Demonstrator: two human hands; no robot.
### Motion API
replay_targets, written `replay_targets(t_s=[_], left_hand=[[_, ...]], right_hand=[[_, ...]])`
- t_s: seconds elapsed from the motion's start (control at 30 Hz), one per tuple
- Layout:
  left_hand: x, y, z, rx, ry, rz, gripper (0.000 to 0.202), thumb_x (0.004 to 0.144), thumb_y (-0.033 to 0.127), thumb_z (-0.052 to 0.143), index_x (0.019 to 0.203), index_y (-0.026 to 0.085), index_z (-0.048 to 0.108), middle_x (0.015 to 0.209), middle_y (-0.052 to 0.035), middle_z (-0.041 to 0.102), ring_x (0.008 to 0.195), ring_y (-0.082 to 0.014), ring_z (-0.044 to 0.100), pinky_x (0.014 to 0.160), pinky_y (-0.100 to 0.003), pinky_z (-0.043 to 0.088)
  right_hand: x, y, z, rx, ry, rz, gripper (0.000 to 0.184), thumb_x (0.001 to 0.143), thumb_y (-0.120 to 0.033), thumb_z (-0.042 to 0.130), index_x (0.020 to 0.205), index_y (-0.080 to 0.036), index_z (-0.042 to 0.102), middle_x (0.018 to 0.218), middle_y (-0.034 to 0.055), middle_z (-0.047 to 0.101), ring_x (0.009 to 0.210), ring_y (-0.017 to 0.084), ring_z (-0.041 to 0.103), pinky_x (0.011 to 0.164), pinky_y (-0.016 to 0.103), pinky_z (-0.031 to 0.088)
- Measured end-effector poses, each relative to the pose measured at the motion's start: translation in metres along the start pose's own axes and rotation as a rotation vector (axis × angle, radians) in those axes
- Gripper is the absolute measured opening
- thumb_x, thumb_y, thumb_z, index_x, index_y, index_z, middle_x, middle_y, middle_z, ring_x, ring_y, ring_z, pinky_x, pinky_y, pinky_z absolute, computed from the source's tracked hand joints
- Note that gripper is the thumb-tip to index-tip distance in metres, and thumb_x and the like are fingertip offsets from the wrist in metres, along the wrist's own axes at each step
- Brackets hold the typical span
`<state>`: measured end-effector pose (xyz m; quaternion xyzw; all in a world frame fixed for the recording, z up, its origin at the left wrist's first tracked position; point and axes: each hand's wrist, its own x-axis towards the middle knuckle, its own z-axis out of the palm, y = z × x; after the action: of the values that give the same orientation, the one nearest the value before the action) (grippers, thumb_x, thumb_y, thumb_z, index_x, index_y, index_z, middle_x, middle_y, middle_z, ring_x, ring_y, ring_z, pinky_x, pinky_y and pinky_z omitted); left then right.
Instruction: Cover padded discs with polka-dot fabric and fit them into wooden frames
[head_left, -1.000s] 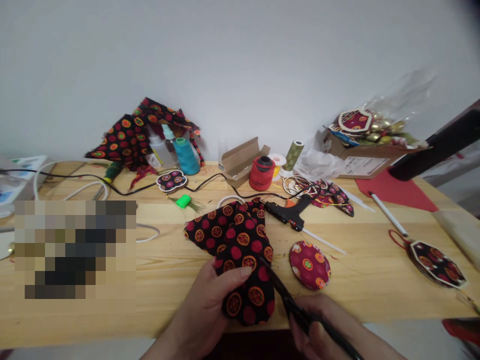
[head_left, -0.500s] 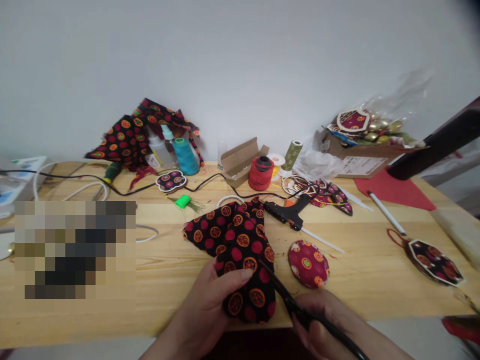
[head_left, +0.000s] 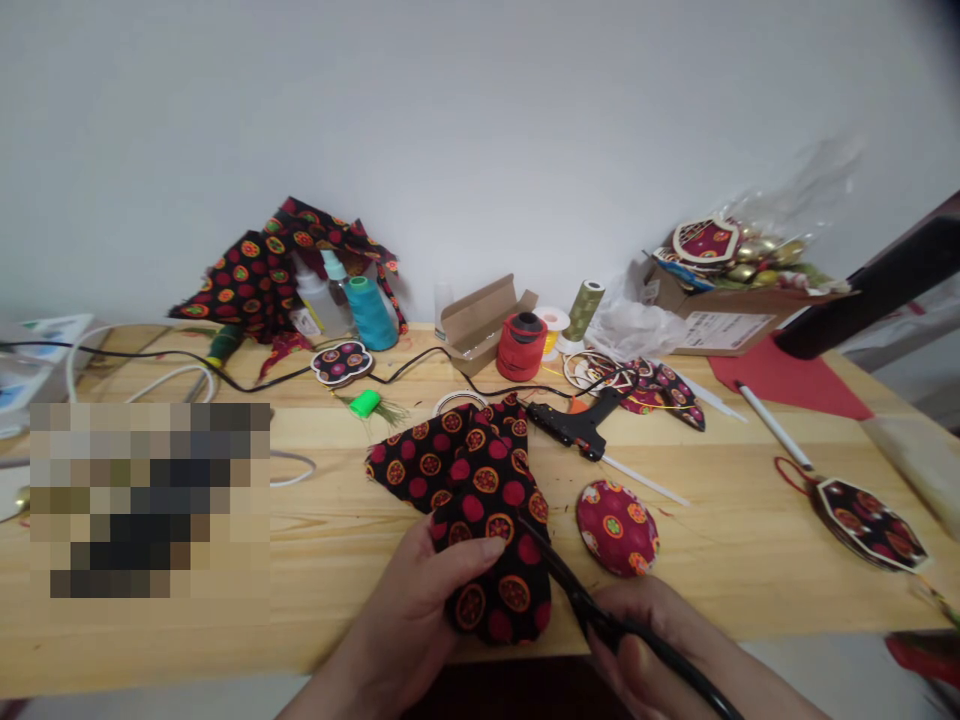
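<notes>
My left hand is closed on a piece of black fabric patterned with red dots and orange medallions, the thumb lying across its front. In my right hand is a pair of black scissors, their handles partly hidden by the fingers. The blades point up and left and lie against the right side of the cloth; whether they are parted is hard to see. Just right of the scissors rests a round maroon fabric-covered disc. Behind the cloth lies a black glue gun with a white glue stick in it.
Thread cones in teal, red and olive stand at the back. A cardboard box with ornaments is at the back right. A black cable crosses the table, and a white pen lies right. A pixelated patch covers the left.
The scissors and both hands have barely shifted; the blades sit a touch differently against the fabric. Everything else on the table stays where it was.
</notes>
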<state>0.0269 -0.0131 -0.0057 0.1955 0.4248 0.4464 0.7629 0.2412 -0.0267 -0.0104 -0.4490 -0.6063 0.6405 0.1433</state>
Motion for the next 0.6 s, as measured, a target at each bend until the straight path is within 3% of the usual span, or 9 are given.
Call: replay_targets(t_s=[0.4,0.6], left_hand=[[0.002,-0.003,-0.006,0.012,0.048,0.014,0.032,0.065,0.012,0.076,0.097,0.015,0.073,0.088,-0.0094,0.077,0.083,-0.0265,0.072,0.083,-0.039,0.054],[0.002,-0.004,-0.012,-0.048,0.038,-0.002,0.029,0.061,0.011,0.072,0.09,0.015,0.074,0.086,-0.0094,0.077,0.088,-0.0288,0.071,0.079,-0.037,0.054]], right_hand=[[-0.004,0.006,0.0,0.074,0.01,-0.009,0.068,0.077,-0.081,0.043,0.065,-0.016,0.058,0.05,-0.0044,0.04,0.047,0.008,0.039,0.04,0.019,0.031],[-0.003,0.008,-0.001,0.107,0.016,-0.003,0.064,0.077,-0.078,0.049,0.066,-0.016,0.059,0.05,-0.0042,0.039,0.047,0.008,0.039,0.041,0.019,0.031]])
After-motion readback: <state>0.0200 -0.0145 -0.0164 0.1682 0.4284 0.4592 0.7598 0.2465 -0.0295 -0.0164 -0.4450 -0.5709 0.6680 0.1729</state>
